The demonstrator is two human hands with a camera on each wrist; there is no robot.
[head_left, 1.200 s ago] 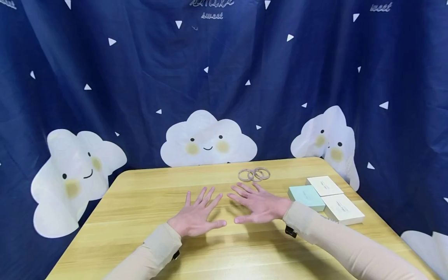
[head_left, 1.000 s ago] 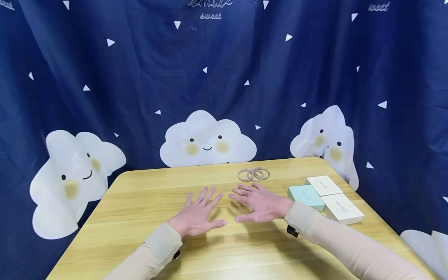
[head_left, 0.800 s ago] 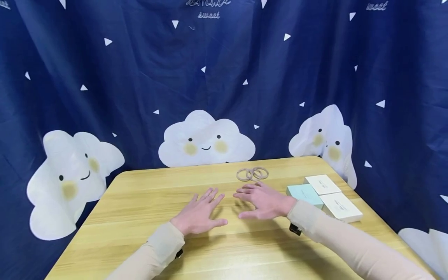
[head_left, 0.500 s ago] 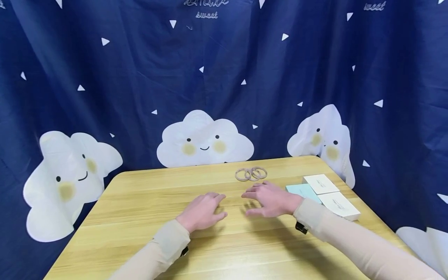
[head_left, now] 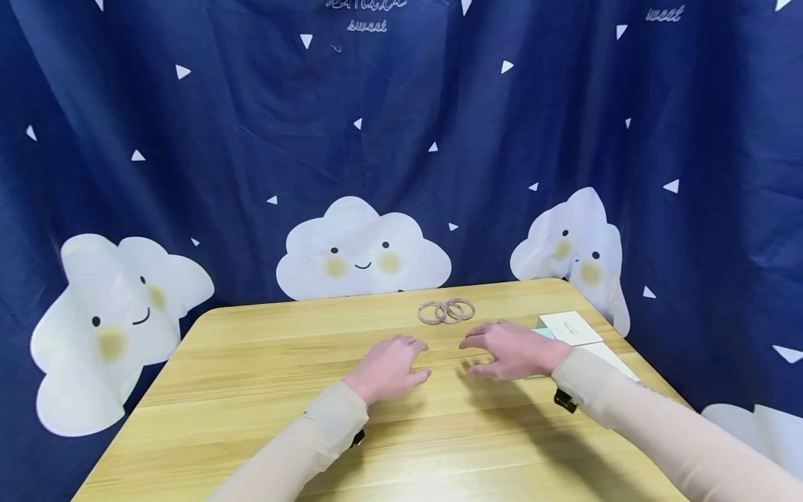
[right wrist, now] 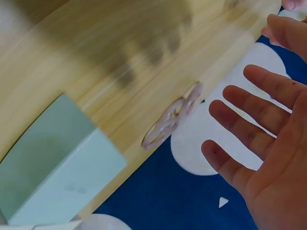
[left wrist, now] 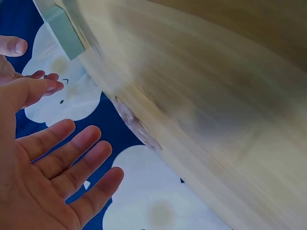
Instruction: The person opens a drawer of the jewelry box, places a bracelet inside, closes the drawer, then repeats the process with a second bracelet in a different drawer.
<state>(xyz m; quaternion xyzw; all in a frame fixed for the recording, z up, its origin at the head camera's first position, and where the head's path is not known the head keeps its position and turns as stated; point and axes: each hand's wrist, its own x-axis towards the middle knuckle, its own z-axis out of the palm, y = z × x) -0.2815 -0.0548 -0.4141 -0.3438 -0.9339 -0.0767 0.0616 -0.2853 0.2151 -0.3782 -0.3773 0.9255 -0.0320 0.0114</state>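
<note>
My left hand hovers over the middle of the wooden table, holding nothing, its fingers loosely bent and apart in the left wrist view. To its right my right hand is also in the air with relaxed, spread fingers. Beyond both hands, several pale purple-pink bangles lie overlapping in a row near the table's far edge; the right wrist view shows the bangles as shiny rings. Closest to the right hand is a mint-green box, mostly hidden behind that hand in the head view. Neither hand touches any object.
Two white boxes, a farther one and a nearer one partly covered by the right sleeve, sit beside the mint box on the table's right. A navy curtain with smiling clouds hangs behind the wooden table.
Both hands have shifted to the right, and their fingers have gone from widely spread to loosely bent. The right hand now covers much of the mint box. Bangles and boxes stay put.
</note>
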